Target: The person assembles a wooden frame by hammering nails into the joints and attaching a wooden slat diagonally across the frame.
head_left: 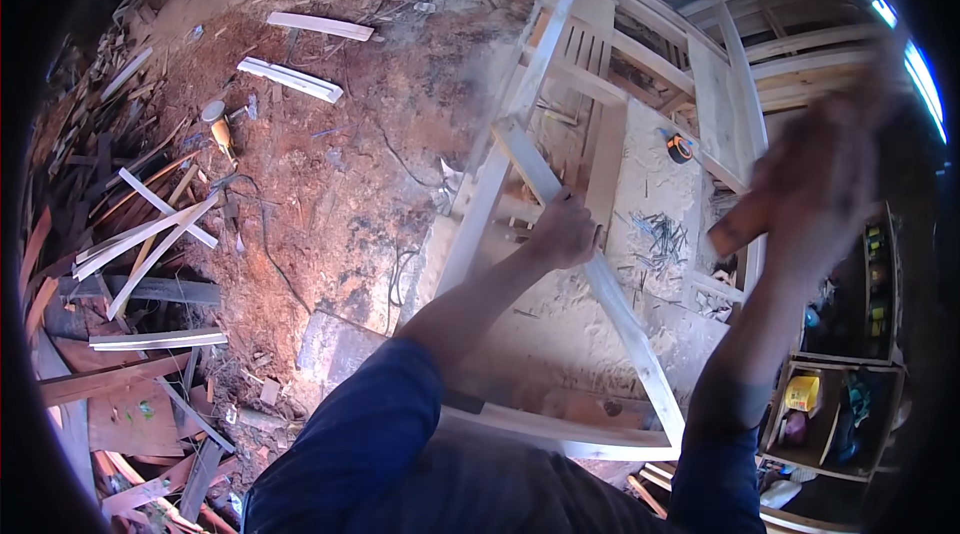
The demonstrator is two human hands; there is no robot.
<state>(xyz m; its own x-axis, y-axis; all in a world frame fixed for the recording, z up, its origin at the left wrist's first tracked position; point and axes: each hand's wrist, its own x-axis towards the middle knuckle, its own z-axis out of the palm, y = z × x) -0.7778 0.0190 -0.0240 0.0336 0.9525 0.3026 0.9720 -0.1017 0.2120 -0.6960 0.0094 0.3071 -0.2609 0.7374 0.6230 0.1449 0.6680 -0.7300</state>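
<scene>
My left hand [566,231] is closed around a pale wooden strip [625,319] that slants across the workbench. The strip's far end lies against a long wooden rail [545,49]; its near end meets a wooden bar [560,431] close to my body. Raised at the right, my right hand [825,174] is smeared by motion. It grips a brown wooden handle [738,225], whose end sticks out below the fist; the blurred upper part cannot be made out. Between the hands, a scatter of dark nails [662,239] lies on the dusty bench top [645,174].
A black and orange tape measure [679,147] sits farther back on the bench. Wooden frames [740,74] stand at the far right, above an open compartment box [835,419]. Offcuts [150,234] heap up at the left; a yellow-handled tool [219,129] and a cord [265,244] lie on the ground.
</scene>
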